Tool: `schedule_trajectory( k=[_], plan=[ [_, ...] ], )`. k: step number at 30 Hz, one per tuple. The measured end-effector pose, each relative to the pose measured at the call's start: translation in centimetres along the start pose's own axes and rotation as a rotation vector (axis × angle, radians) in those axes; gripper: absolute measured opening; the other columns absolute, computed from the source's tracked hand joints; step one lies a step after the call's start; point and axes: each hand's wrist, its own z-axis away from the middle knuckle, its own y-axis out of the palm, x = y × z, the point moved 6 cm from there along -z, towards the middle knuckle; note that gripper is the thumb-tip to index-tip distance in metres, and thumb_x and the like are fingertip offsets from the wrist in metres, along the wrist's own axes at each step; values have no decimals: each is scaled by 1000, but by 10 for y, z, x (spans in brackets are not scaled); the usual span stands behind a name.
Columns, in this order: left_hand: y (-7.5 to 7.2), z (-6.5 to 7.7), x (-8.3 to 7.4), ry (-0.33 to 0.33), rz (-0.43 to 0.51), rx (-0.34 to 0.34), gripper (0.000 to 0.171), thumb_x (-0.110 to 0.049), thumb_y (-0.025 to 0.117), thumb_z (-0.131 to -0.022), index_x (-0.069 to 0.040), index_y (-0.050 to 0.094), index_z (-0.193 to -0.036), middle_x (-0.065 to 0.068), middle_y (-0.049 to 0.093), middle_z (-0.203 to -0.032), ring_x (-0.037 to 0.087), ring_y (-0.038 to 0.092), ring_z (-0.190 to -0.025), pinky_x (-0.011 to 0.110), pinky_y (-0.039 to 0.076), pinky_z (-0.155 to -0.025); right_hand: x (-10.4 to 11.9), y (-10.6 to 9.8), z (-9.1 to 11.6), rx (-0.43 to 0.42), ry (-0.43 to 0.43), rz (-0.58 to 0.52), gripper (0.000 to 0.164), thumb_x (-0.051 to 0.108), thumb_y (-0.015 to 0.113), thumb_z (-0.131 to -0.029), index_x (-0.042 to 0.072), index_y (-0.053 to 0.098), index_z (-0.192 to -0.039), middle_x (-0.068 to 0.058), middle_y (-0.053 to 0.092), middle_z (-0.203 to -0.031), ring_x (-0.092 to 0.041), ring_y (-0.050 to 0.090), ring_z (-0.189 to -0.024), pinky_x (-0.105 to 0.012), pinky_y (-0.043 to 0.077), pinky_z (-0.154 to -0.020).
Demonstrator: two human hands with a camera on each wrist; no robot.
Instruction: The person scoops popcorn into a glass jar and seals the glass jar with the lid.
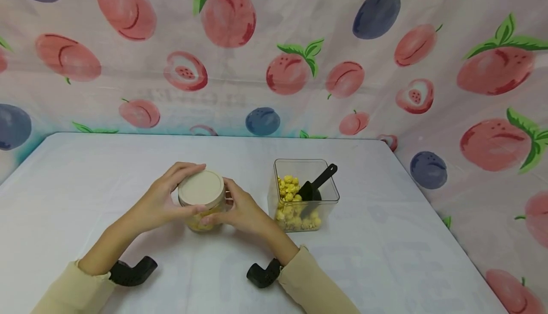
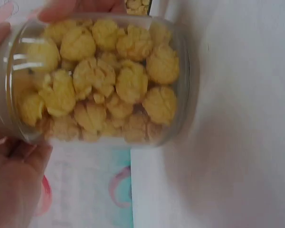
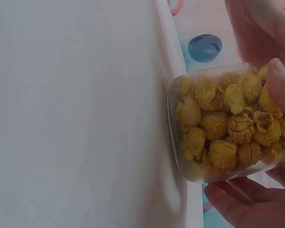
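A clear jar [image 2: 95,80] of yellow popcorn, with a cream lid [image 1: 201,188] on it, stands upright between both hands. My left hand [image 1: 160,202] wraps the lid's left side, its fingers at the far edge and its thumb in front. From the right, my right hand [image 1: 244,214] grips the jar, its thumb on the front just under the lid and its fingers behind. In the right wrist view, popcorn shows through the jar wall [image 3: 218,126]. Whether the jar's base touches the table cannot be told.
Right of the hands stands a clear square container [image 1: 272,204] partly filled with yellow popcorn [image 1: 288,188]. A black scoop [image 1: 325,175] leans in it, handle over the right rim. A fruit-print curtain [image 1: 239,76] hangs behind the white table [image 1: 385,257].
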Motion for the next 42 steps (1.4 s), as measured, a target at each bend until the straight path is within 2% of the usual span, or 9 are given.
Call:
schedule_trajectory(
  k=[5, 11, 15, 18, 20, 25, 28, 36, 42],
  plan=[
    [1, 1, 4, -2, 95, 57, 77, -3, 77, -73, -13, 41, -140, 3, 44, -129, 0, 41, -117, 5, 32, -96, 0, 1, 0, 8, -5, -9, 84, 26, 78, -76, 21, 29, -144, 2, 44, -139, -14, 48, -120, -31, 43, -100],
    [3, 3, 4, -52, 129, 38, 75, -2, 76, -74, -10, 41, -140, 6, 43, -131, -1, 38, -122, 4, 29, -98, -1, 1, 0, -8, 8, 5, 83, 25, 79, -75, 18, 31, -143, 0, 45, -139, -17, 48, -122, -33, 43, -101],
    [5, 4, 1, -149, 43, 1, 75, -13, 79, -73, -10, 42, -139, 6, 43, -132, 13, 41, -122, 27, 38, -102, -3, 1, -1, -18, 16, 19, 83, 23, 79, -74, 16, 32, -142, -1, 46, -138, -18, 48, -122, -32, 44, -100],
    [7, 5, -3, -214, -24, -33, 77, -22, 81, -72, -8, 43, -137, 10, 42, -131, 27, 43, -120, 50, 41, -96, -4, 1, -1, -18, 19, 20, 82, 22, 79, -74, 16, 33, -142, -1, 46, -138, -19, 48, -121, -31, 44, -100],
    [7, 5, -7, -246, -60, -58, 79, -26, 81, -71, -5, 43, -137, 13, 40, -130, 33, 43, -119, 56, 42, -93, -4, 1, -1, -18, 18, 22, 82, 23, 79, -74, 16, 33, -142, -1, 46, -137, -19, 49, -120, -29, 44, -99],
    [7, 8, -15, -332, -163, -103, 84, -37, 80, -71, 2, 40, -135, 19, 38, -124, 36, 41, -115, 58, 43, -92, -2, 1, -1, -20, 13, 25, 82, 22, 79, -75, 15, 32, -142, -1, 46, -137, -19, 48, -120, -30, 44, -99],
    [8, 9, -19, -369, -186, -116, 86, -40, 78, -72, 3, 39, -135, 21, 37, -123, 36, 40, -114, 57, 43, -91, -3, 1, -1, -23, 15, 20, 82, 22, 79, -74, 16, 33, -141, 0, 47, -137, -19, 48, -120, -31, 44, -99],
    [7, 8, -24, -355, -231, -175, 80, -39, 80, -71, 3, 45, -129, 20, 44, -126, 38, 46, -112, 56, 45, -86, -3, 1, -1, -32, 18, 11, 83, 23, 80, -73, 17, 34, -142, 0, 47, -136, -19, 49, -118, -33, 44, -98],
    [6, 7, -20, -341, -222, -213, 78, -37, 83, -66, 0, 48, -125, 16, 48, -121, 34, 50, -107, 54, 47, -84, -2, 0, -1, -41, 6, 25, 83, 22, 81, -72, 18, 35, -141, -1, 49, -136, -19, 50, -117, -33, 45, -98]
  ],
)
